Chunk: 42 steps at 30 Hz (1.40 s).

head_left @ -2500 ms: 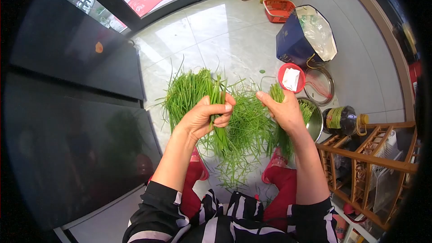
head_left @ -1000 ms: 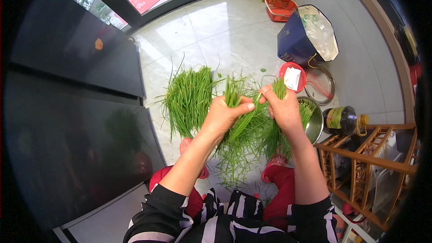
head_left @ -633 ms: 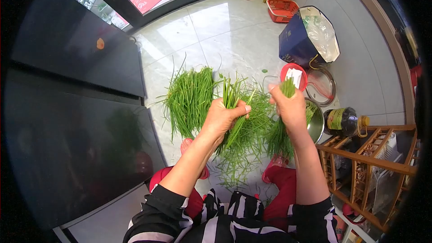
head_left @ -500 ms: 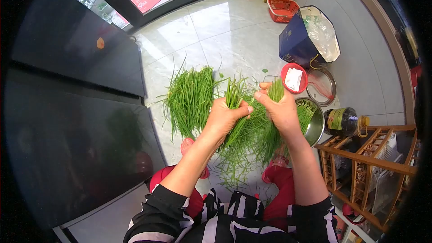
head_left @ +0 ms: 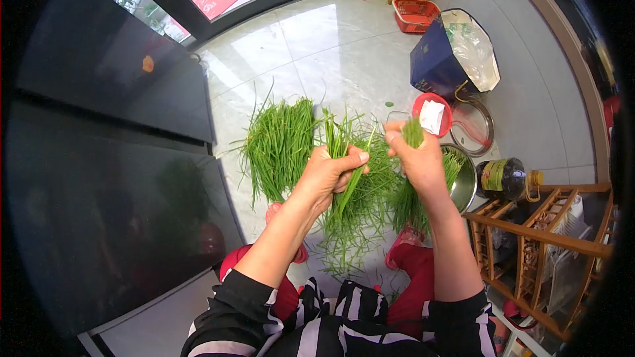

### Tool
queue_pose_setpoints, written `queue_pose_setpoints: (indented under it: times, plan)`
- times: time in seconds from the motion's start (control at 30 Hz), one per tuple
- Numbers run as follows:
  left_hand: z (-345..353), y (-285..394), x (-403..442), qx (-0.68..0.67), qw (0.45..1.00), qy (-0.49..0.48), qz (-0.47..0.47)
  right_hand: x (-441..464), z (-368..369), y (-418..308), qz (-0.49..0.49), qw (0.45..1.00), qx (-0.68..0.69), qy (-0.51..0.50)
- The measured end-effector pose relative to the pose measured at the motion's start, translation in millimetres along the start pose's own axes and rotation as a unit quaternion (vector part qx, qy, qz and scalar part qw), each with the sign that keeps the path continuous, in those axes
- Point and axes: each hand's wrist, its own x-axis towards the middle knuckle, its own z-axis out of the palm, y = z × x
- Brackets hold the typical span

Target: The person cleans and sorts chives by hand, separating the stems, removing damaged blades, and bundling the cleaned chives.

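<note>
My left hand [head_left: 333, 170] is closed round a small bunch of long green stalks [head_left: 336, 137], with its thumb pressed over them. To its right, my right hand [head_left: 421, 157] grips a thicker bunch [head_left: 413, 133], whose leafy ends hang below the palm; its upper end is blurred. A dense pile of green stalks [head_left: 279, 145] lies on the floor left of my left hand. Beneath and between both hands loose green blades [head_left: 372, 195] are scattered. A metal bowl [head_left: 465, 186] with cut green stalks inside stands just right of my right hand, which partly hides it.
Behind the bowl are a red dish [head_left: 423, 101] holding white paper and a round lid [head_left: 481, 119]. A blue bag [head_left: 433, 59] and red basket [head_left: 416, 16] stand farther back. An oil bottle [head_left: 501, 178] and wooden rack [head_left: 542, 231] are at right, a dark cabinet [head_left: 112, 218] at left.
My left hand has moved right, away from the pile, with its stalks. My right hand has shifted slightly back and forth near it, still gripping its bunch.
</note>
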Motion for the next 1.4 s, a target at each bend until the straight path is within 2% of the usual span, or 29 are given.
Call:
queue_pose_setpoints:
  times: [0.13, 0.23, 0.3, 0.43, 0.53, 0.63, 0.73, 0.83, 0.93, 1.03, 1.1, 1.17, 1.23, 1.33, 1.4]
  plan:
    - [1.2, -2.6, 1.8, -0.016, 0.999, -0.025, -0.014, -3.7, 4.3, -3.8, 0.026, 0.999, 0.025, -0.037]
    - [3.5, -5.0, 1.3, -0.019, 0.999, -0.04, -0.01, -5.6, 6.4, -6.9, 0.086, 0.992, 0.06, -0.074]
    - [1.8, -8.5, 2.9, -0.069, 0.994, -0.083, -0.021, -5.1, 4.1, -3.5, 0.11, 0.987, 0.041, -0.109]
    - [1.4, -7.1, 2.6, -0.088, 0.994, -0.067, -0.015, -2.1, -3.4, -11.5, 0.066, 0.992, 0.061, -0.089]
    - [-0.8, -8.2, 3.3, -0.11, 0.989, -0.096, -0.013, -1.7, -3.2, -11.8, 0.12, 0.982, 0.113, -0.094]
    - [0.9, -8.6, 3.1, -0.12, 0.988, -0.094, -0.028, -2.9, -0.7, -5.9, 0.086, 0.98, 0.111, -0.142]
    - [1.7, -10.6, 4.3, -0.122, 0.985, -0.119, -0.019, -5.3, 8.3, -8.9, 0.068, 0.982, 0.035, -0.173]
    - [6.4, -8.9, 2.1, -0.117, 0.985, -0.123, -0.017, -7.4, 12.5, -1.0, 0.098, 0.988, -0.022, -0.115]
    - [6.3, -6.7, 2.9, -0.142, 0.984, -0.099, -0.044, -5.5, 10.1, -1.8, 0.1, 0.987, 0.01, -0.122]
    - [-5.3, -10.2, 8.9, -0.111, 0.991, -0.074, 0.009, -3.0, 3.4, -4.1, 0.112, 0.986, 0.091, -0.079]
    - [-13.1, -5.6, 10.6, -0.094, 0.996, -0.005, 0.01, 2.2, -5.4, -6.4, 0.099, 0.984, 0.144, -0.044]
    - [-27.9, -2.2, 15.6, -0.077, 0.996, 0.03, 0.031, 5.8, -15.9, -5.0, 0.085, 0.985, 0.146, -0.04]
    - [-42.3, 5.3, 17.3, -0.044, 0.992, 0.108, 0.051, 6.7, -23.6, -9.8, 0.074, 0.985, 0.157, -0.017]
    - [-59.5, 15.3, 16.3, 0.042, 0.966, 0.214, 0.141, 6.6, -32.9, -14.7, 0.073, 0.988, 0.134, -0.008]
    - [-68.6, 21.0, 14.4, 0.056, 0.952, 0.243, 0.177, 6.8, -36.7, -14.7, 0.074, 0.989, 0.126, -0.001]
